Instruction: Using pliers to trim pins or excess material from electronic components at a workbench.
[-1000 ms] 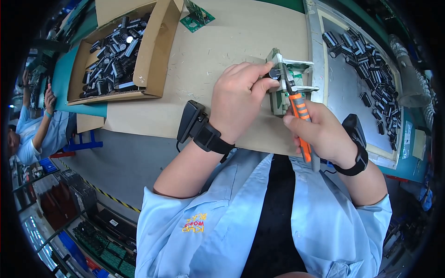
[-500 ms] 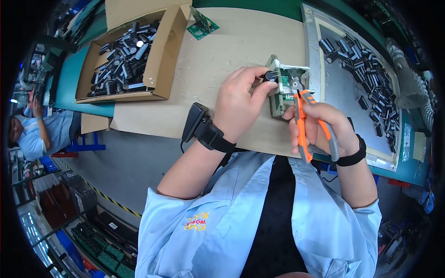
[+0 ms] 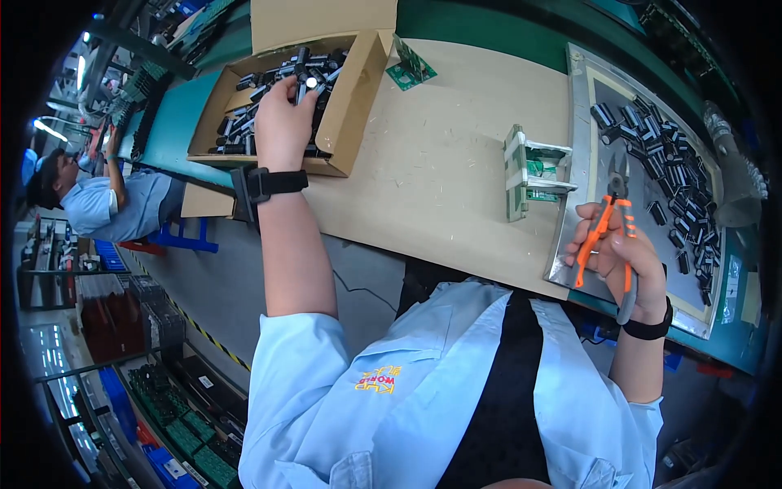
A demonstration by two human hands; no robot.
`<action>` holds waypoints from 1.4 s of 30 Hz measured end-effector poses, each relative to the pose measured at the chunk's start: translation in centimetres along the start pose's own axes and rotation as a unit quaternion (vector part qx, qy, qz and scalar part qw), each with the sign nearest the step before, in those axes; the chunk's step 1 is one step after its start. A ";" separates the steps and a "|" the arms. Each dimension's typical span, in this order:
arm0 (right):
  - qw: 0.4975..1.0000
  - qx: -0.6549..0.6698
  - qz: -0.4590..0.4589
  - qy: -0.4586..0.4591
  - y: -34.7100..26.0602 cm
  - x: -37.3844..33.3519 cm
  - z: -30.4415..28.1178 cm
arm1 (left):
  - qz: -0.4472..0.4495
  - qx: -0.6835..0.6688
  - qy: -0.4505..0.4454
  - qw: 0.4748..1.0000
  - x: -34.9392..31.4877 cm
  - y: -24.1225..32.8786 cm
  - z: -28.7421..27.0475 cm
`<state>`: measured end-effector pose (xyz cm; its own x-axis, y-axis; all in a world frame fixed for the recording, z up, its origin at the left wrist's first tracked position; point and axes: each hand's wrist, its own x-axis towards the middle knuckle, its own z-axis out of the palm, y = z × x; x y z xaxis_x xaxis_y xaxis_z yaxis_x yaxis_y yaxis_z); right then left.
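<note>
Over the cardboard box (image 3: 352, 114) at the far left, my left hand (image 3: 283, 122) reaches into a pile of black cylindrical capacitors (image 3: 236, 126). Its thumb and fingertips close around one capacitor (image 3: 301, 92) at the top of the pile. My right hand (image 3: 623, 261) holds orange and grey cutting pliers (image 3: 604, 232), jaws pointing away from me and slightly apart. Left of the pliers, a pale fixture (image 3: 515, 175) with green circuit board parts stands on the table, touched by neither hand.
A metal-framed tray (image 3: 574, 138) on the right carries many loose capacitors (image 3: 664, 155). A green circuit board (image 3: 411, 73) stands beyond the box. Thin wire clippings (image 3: 419, 147) litter the beige table covering (image 3: 456, 106). Another person (image 3: 122, 200) is at the far left.
My left hand has left the fixture and moved left into the box of capacitors. My right hand has drawn the pliers away from the fixture, to the right. The view has shifted.
</note>
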<state>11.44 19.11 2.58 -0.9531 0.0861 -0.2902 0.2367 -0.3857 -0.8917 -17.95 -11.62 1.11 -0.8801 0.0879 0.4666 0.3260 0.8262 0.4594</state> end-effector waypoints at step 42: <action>0.877 -0.404 -0.203 0.163 -3.9 7.4 -4.5 | 0.214 -0.479 -0.243 0.816 -7.2 16.5 9.3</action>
<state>4.34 25.41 2.34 -0.9166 0.3742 0.1409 0.0727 0.5025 -0.8615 -9.41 6.56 -1.67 -0.5716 0.6567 0.4919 0.5558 -0.1312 0.8209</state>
